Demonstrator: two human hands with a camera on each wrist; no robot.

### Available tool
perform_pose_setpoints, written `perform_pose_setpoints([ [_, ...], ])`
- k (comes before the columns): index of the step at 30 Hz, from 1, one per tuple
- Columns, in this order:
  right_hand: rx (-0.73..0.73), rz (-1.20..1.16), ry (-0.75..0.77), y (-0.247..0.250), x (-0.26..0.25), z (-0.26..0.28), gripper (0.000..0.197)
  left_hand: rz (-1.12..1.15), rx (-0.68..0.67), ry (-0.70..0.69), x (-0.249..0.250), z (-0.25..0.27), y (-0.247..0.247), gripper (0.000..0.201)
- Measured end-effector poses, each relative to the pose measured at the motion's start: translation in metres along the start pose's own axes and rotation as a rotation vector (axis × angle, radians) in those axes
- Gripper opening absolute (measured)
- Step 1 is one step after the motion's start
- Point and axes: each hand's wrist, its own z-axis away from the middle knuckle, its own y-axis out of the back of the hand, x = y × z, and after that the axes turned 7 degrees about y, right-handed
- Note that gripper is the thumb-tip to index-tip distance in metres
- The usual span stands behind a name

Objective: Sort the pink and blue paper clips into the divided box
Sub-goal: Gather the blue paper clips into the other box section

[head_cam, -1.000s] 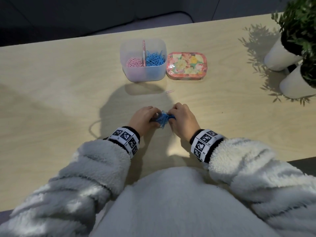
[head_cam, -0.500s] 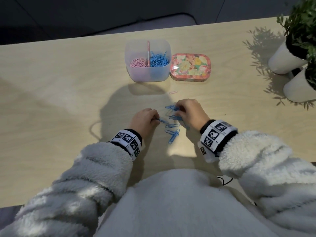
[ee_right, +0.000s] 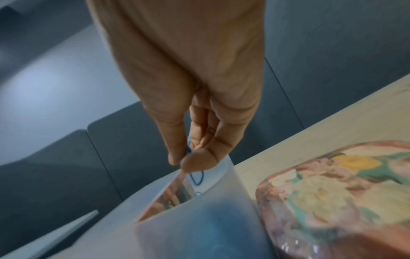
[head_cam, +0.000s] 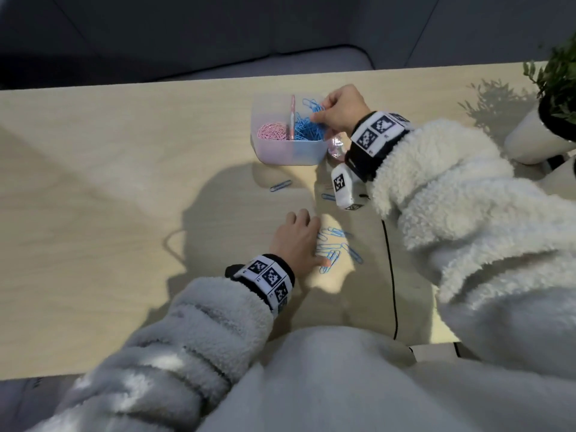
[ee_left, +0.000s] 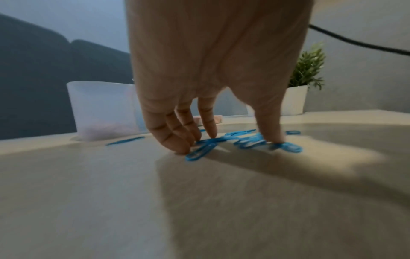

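Blue clips (ee_right: 189, 144) mostly hidden inside pinching right hand (ee_right: 190, 112).

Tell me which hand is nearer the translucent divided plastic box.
Right. The right hand is over the translucent divided plastic box, pinching blue paper clips above its right compartment. The left hand is on the wooden table, well short of it, touching loose blue clips.

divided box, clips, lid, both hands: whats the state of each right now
divided box: open, pink clips left, blue clips right
flowered lid: off, flat beside the box
right hand: pinching blue clips over the blue side
left hand: fingertips pressing loose blue clips on the table
single blue clip: lying alone near the box
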Motion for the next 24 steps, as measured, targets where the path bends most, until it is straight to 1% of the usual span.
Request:
perform_pose_setpoints([
  [2,-0.027,0.099,-0.019,-0.003,-0.005,-0.005,0.025,0.032,0.009,-0.01,-0.002,-0.002,-0.002,0.049],
  [4,-0.053,0.145,-0.006,-0.002,-0.009,-0.004,0.017,0.071,-0.007,-0.016,-0.005,-0.004,-0.001,0.036],
  [5,-0.048,0.144,0.01,0.0,-0.01,-0.002,0.014,0.086,-0.018,-0.021,-0.007,-0.005,0.0,0.032],
  [7,0.018,0.136,0.076,0.007,-0.009,0.008,0.009,0.128,-0.04,-0.027,-0.012,-0.007,0.003,0.024],
  [9,0.08,0.173,0.148,0.013,0.003,0.028,0.014,0.168,-0.039,-0.034,-0.015,-0.009,0.003,0.02],
  [10,0.073,0.223,0.172,0.014,0.014,0.04,0.021,0.18,-0.029,-0.043,-0.016,-0.009,0.003,0.019],
  [11,0.014,0.281,0.174,0.015,0.029,0.055,0.026,0.193,-0.021,-0.053,-0.017,-0.008,0.003,0.02],
  [12,-0.078,0.335,0.155,0.014,0.047,0.071,0.026,0.199,-0.017,-0.059,-0.017,-0.008,0.002,0.022],
  [14,-0.273,0.416,0.088,0.011,0.082,0.104,0.023,0.182,-0.018,-0.066,-0.017,-0.007,0.001,0.029],
  [15,-0.344,0.422,0.064,0.009,0.097,0.12,0.022,0.168,-0.02,-0.068,-0.017,-0.007,0.0,0.029],
  [16,-0.389,0.407,0.05,0.005,0.11,0.133,0.024,0.158,-0.023,-0.068,-0.016,-0.008,0.0,0.028],
  [17,-0.402,0.396,0.057,0.001,0.121,0.144,0.03,0.145,-0.029,-0.072,-0.015,-0.008,0.0,0.025],
  [19,-0.335,0.417,0.101,-0.009,0.137,0.152,0.04,0.092,-0.044,-0.096,-0.01,-0.008,-0.001,0.019],
  [20,-0.281,0.422,0.123,-0.014,0.141,0.153,0.041,0.059,-0.047,-0.108,-0.008,-0.009,-0.002,0.019],
  [22,-0.187,0.402,0.152,-0.026,0.142,0.151,0.029,0.024,-0.048,-0.119,-0.008,-0.01,-0.002,0.019],
  [24,-0.145,0.414,0.15,-0.035,0.139,0.147,0.015,0.048,-0.049,-0.114,-0.011,-0.011,0.0,0.018],
])
